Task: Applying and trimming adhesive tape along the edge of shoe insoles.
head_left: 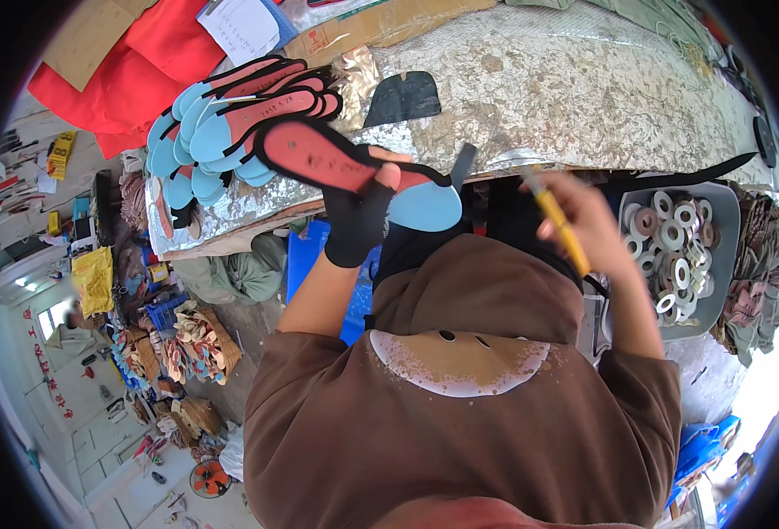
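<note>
Brown garment (469, 423) on the person's own body fills the lower frame, nearest the camera, with a pale rounded patch on its chest.

Left hand (359, 216): wears a black fingerless glove, thumb bare. It is closed around a shoe insole (354, 167), which has a red upper face with a black rim and a light blue heel end. The insole is held just above the near edge of the surface (583, 88) and lies roughly level, toe end pointing away from the surface's centre toward the stack.

Right hand (583, 220): bare, closed around a yellow-handled tool (561, 227), most likely a brush. The handle runs diagonally through the fist. The working end, nearer the insole, is blurred and cannot be identified. The tool is near the insole's blue end but not touching it.

Surface: covered in crinkled silver foil. On it, beyond the insole, rests a fanned stack of insoles (231, 119), red and light blue. A single black cut piece (404, 97) lies on the foil beside the stack, apart from it.

Grey tray (726, 229): just beyond the right hand, at the near edge of the surface, filled with tape rolls (671, 247).

Red cloth (134, 70): at the surface's far end, behind the stack.
</note>
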Demonstrator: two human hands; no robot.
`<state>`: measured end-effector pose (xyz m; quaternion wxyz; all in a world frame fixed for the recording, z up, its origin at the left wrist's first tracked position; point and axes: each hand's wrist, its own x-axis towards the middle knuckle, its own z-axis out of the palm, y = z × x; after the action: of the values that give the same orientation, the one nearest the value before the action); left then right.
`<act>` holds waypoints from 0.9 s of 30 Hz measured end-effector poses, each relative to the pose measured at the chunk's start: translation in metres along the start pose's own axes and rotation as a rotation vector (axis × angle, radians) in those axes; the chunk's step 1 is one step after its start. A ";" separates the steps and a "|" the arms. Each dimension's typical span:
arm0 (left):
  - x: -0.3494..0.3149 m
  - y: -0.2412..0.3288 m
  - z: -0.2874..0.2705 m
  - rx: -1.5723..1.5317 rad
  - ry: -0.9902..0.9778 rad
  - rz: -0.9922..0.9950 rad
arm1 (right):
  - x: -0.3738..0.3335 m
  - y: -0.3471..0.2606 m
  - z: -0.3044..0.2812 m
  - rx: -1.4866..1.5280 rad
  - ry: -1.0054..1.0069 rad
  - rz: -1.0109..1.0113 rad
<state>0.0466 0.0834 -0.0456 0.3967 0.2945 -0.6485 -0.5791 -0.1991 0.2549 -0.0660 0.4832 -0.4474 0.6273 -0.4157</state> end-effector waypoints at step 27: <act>0.018 -0.003 0.032 0.012 -0.279 -0.383 | 0.036 0.004 0.052 0.431 0.070 -0.055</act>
<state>0.0095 0.0839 -0.0458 0.1842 0.3316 -0.6329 -0.6749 -0.1541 0.2172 -0.0882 0.5339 -0.3359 0.5279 -0.5687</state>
